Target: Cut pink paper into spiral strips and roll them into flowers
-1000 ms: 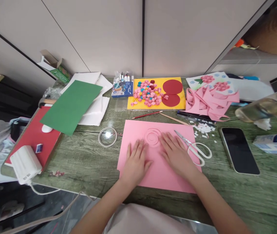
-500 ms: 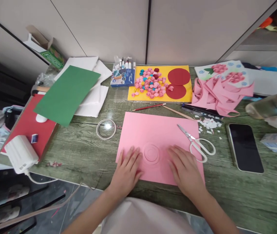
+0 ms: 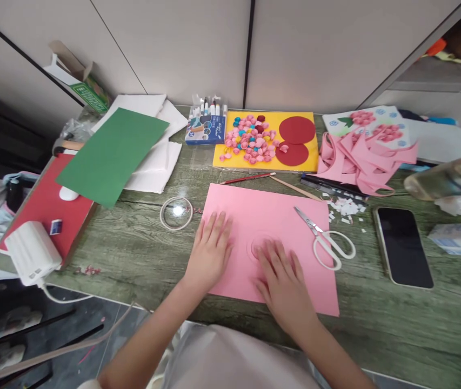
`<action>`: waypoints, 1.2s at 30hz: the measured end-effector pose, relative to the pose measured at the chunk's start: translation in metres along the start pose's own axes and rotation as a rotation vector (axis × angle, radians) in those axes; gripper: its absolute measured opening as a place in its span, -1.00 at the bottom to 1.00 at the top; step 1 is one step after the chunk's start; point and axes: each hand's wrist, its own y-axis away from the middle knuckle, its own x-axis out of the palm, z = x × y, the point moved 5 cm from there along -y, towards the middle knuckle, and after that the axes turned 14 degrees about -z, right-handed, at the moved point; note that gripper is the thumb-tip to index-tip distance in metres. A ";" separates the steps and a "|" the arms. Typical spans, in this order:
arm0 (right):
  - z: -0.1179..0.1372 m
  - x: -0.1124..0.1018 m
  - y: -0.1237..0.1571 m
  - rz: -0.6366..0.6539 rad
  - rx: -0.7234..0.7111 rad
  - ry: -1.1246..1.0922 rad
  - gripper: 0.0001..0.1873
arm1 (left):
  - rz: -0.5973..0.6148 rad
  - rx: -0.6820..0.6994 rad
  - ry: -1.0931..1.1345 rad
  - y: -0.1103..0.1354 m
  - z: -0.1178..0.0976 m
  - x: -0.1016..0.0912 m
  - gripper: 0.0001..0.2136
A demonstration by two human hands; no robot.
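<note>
A pink sheet of paper (image 3: pixel 271 216) lies flat on the green table in front of me. My left hand (image 3: pixel 211 249) rests open and flat on the sheet's left edge. My right hand (image 3: pixel 282 278) lies open on the sheet, fingers spread over a raised round spiral shape (image 3: pixel 259 242) pressed under the paper. White-handled scissors (image 3: pixel 325 240) lie on the sheet's right side, just right of my right hand.
A clear tape ring (image 3: pixel 176 213) sits left of the sheet. Behind are a yellow sheet (image 3: pixel 309 156) with small paper flowers and red circles, a marker box (image 3: pixel 206 125), pink scraps (image 3: pixel 360 154), green paper (image 3: pixel 112 154). A phone (image 3: pixel 402 246) lies at right.
My right hand slid left onto the round spiral shape. My left hand moved up along the sheet's left edge. The sheet shifted slightly.
</note>
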 end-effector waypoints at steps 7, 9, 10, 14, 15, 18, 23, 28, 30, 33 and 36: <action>-0.016 -0.008 0.002 -0.001 -0.137 -0.082 -0.36 | 0.161 0.246 0.112 0.060 -0.036 0.003 -0.49; -0.020 -0.004 -0.012 -0.001 -0.190 -0.114 -0.40 | 0.174 0.246 0.105 0.058 -0.035 0.007 -0.48; -0.020 -0.001 -0.018 0.014 -0.210 -0.127 -0.41 | 0.174 0.252 0.108 0.055 -0.033 0.008 -0.48; -0.015 0.009 -0.031 0.058 -0.198 -0.110 -0.38 | 0.145 0.276 0.125 0.039 -0.023 0.009 -0.50; -0.013 0.009 -0.029 0.057 -0.171 -0.090 -0.37 | 0.147 0.279 0.127 0.038 -0.022 0.009 -0.50; -0.007 0.009 -0.017 0.025 -0.072 -0.043 -0.35 | 0.143 0.274 0.128 0.039 -0.020 0.007 -0.49; 0.000 0.013 -0.015 -0.018 0.096 -0.021 -0.33 | 0.151 0.275 0.144 0.044 -0.028 0.007 -0.46; 0.000 0.011 -0.038 -0.032 0.161 -0.037 -0.38 | 0.157 0.260 0.143 0.040 -0.033 0.012 -0.38; -0.003 0.004 -0.040 -0.054 0.142 -0.047 -0.38 | 0.147 0.244 0.123 0.036 -0.032 0.012 -0.35; -0.010 -0.008 -0.032 -0.096 0.114 -0.039 -0.37 | 0.150 0.261 0.118 0.032 -0.032 0.013 -0.35; -0.014 -0.008 -0.023 -0.044 0.002 -0.052 -0.40 | 0.157 0.282 0.122 0.030 -0.033 0.013 -0.38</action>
